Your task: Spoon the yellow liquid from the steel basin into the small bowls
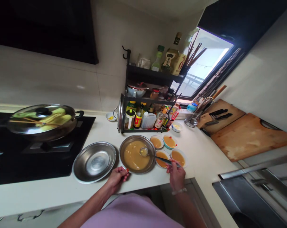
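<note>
Right hand [176, 174] grips the ladle [160, 158], left hand [117, 178] the metal basin [136, 138] by its rim; a tug could slop soup [134, 157] out.

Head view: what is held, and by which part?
Right hand holds the ladle by its handle; left hand touches the rim of the liquid-filled basin, grip unclear.

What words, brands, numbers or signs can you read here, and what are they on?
"0": large, on the yellowish pack atop the rack; its other characters are too blurred to read.
Also too small or blurred: the print on the tall bottle, the green-capped bottle and the lower bottles, and the pale marking on the stove.
</note>
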Demonstrator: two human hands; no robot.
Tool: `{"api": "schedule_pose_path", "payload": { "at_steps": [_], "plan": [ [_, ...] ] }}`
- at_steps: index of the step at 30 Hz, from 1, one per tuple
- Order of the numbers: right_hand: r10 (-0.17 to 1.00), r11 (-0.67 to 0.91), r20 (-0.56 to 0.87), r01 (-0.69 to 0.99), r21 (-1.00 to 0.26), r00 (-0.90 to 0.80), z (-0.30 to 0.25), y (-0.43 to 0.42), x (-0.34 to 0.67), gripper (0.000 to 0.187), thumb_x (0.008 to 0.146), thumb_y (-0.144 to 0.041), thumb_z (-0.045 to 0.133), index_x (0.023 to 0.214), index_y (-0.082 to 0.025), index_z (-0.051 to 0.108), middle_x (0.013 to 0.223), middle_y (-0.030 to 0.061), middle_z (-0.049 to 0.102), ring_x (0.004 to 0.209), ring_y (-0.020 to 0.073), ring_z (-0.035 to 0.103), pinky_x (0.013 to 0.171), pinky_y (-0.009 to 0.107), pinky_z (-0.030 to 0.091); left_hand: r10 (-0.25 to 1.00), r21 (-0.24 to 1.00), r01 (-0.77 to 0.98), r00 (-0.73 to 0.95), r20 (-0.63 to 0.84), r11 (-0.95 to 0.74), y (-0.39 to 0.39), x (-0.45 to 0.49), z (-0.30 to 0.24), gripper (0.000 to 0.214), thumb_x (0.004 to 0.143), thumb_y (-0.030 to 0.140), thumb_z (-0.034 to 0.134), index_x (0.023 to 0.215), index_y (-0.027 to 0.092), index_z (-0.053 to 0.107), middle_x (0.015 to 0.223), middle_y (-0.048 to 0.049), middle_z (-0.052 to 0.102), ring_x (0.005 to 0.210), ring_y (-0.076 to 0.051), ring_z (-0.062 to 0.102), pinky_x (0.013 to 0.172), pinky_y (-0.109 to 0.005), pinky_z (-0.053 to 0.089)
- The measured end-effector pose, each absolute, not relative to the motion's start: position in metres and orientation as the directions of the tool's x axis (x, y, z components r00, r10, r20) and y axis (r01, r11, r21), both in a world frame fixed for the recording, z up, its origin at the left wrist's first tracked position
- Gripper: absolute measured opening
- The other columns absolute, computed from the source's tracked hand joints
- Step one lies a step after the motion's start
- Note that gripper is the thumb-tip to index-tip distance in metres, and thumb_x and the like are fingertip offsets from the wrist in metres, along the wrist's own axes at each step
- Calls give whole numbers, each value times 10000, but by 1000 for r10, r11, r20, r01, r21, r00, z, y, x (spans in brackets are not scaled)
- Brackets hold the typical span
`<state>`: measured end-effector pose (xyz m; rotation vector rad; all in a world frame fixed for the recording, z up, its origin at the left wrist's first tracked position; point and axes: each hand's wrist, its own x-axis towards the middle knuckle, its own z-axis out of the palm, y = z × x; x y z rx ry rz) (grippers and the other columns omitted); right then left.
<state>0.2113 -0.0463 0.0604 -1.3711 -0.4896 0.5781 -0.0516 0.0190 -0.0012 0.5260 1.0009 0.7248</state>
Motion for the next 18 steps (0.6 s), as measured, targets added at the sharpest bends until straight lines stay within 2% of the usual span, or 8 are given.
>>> {"api": "schedule_pose_path", "payload": {
  "at_steps": [9,18],
  "plan": [
    [607,125,9,-85,-988,795,70,-40,227,295,682,-440,652,773,-164,603,518,23,642,407,140,539,365,232,397,758,692,-316,347,-553,649,18,-52,0,269,579,179,817,552,113,558,520,-36,600,440,-69,494,443,-191,352],
    [429,171,116,45,-984,896,82,-18,275,272,688,-429,626,767,-174,573,488,-19,601,405,135,537,391,241,410,759,691,-319,345,-553,649,18,-51,1,300,550,197,836,537,120,546,513,-31,602,429,-65,486,440,-193,349]
  ]
}}
